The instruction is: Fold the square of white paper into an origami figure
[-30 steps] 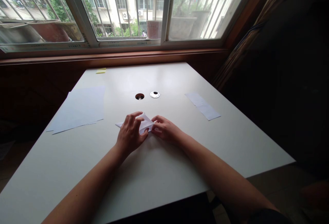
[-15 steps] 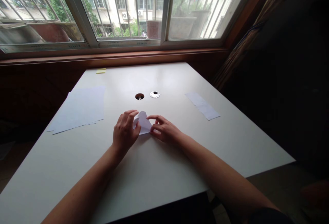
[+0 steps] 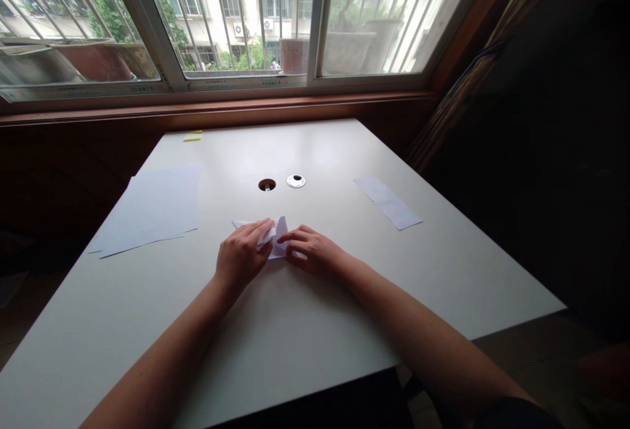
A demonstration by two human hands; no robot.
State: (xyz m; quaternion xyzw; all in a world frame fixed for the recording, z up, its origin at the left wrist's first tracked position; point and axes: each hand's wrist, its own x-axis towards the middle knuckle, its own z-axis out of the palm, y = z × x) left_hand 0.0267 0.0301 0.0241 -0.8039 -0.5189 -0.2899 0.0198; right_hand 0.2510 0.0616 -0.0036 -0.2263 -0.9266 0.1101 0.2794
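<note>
A small piece of folded white paper (image 3: pixel 279 249) lies on the white table between my two hands, with one pointed flap standing up at its far side. My left hand (image 3: pixel 243 248) covers its left part, fingers closed over a raised fold and thumb on the near side. A corner of the paper pokes out beyond the knuckles on the left. My right hand (image 3: pixel 309 250) pinches the right edge, its fingers curled and the fingertips at the paper. Part of the sheet is hidden beneath both hands.
Large white sheets (image 3: pixel 152 209) lie at the table's left edge. A paper strip (image 3: pixel 388 202) rests to the right. Beyond my hands are a round hole (image 3: pixel 267 185) and a silver grommet cover (image 3: pixel 296 181). A yellow slip (image 3: pixel 193 136) sits near the far left corner, below the window.
My left fingers have come down and closed over the paper, folding its left side. A corner now sticks out at left. My right index finger has drawn in closer to the sheet.
</note>
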